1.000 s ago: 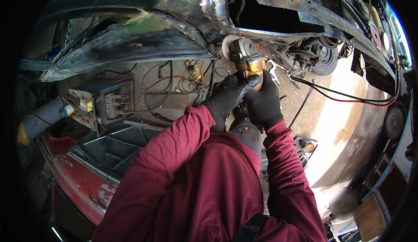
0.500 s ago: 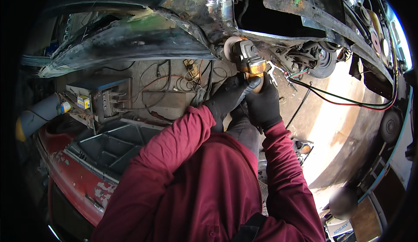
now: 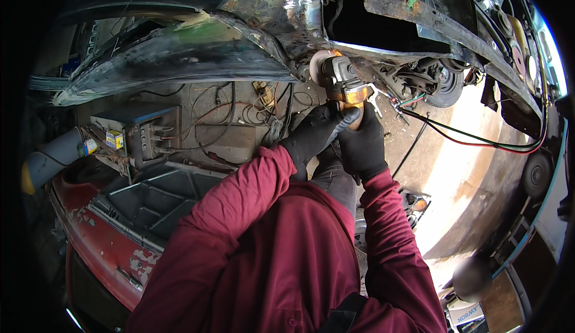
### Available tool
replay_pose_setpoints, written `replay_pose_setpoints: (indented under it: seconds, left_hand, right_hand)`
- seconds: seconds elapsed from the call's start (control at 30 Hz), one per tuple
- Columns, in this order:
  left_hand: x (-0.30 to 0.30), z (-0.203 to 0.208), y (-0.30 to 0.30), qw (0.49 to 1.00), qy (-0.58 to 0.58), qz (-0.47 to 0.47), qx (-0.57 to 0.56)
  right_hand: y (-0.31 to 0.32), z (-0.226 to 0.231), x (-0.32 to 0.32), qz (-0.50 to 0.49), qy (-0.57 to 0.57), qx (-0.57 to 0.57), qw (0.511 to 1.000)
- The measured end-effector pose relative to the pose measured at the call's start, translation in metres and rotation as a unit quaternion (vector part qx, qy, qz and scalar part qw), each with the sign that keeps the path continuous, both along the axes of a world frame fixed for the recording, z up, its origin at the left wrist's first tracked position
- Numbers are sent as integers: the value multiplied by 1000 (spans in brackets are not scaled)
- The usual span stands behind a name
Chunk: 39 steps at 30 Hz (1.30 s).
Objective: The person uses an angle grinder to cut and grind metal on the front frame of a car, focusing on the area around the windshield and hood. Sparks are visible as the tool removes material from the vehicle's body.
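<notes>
Both of my hands, in black gloves, are closed round a yellow and grey angle grinder (image 3: 347, 87). My left hand (image 3: 314, 130) wraps its body from the left, thumb laid across it. From the right, my right hand (image 3: 364, 144) grips the same tool; its fingers are partly hidden. The round grinding disc (image 3: 322, 68) is at the lower edge of a worn car body (image 3: 263, 18), close to the seam beside a dark rectangular opening (image 3: 383, 27). Whether the disc touches the metal I cannot tell.
On the left a welding machine (image 3: 141, 135) stands near a red car panel (image 3: 99, 243), with a grey cylinder (image 3: 51, 159) beside it. Cables (image 3: 230, 114) coil across the floor. Hoses (image 3: 473, 141) run to the right, below a wheel (image 3: 448, 87). Metal parts (image 3: 413, 204) lie by my right forearm.
The grinder and its disc have shifted very slightly to the right. My grip on it stays the same.
</notes>
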<state>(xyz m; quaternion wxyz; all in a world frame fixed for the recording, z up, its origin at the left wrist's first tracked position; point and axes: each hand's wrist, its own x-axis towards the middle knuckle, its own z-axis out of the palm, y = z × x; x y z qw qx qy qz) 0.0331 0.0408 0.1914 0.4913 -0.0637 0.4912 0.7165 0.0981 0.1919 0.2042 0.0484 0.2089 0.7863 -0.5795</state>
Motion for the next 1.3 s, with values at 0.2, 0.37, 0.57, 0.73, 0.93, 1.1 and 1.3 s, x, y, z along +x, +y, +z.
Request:
replay_pose_setpoints:
  seconds: [0.2, 0.37, 0.57, 0.73, 0.93, 1.1, 1.3]
  left_hand:
    - [1, 10, -3, 1000, 7, 23, -2]
    - [-2, 23, -2, 998, 18, 7, -64]
    - [3, 30, -5, 985, 162, 0, -64]
    - [2, 17, -2, 991, 23, 12, -134]
    - [-9, 12, -8, 969, 120, -71, -202]
    - [0, 29, -6, 975, 92, -27, -201]
    - [2, 17, -6, 968, 143, -20, -204]
  right_hand:
    - [1, 5, -3, 14, 16, 10, 1000]
    - [-2, 11, -5, 5, 4, -26, 1000]
    - [-7, 7, 0, -19, 35, -70, 997]
    - [-10, 0, -7, -15, -2, -116, 993]
    - [-13, 0, -11, -20, 0, -132, 991]
    - [-13, 4, -9, -17, -8, -143, 989]
    - [-14, 14, -6, -5, 37, -148, 988]
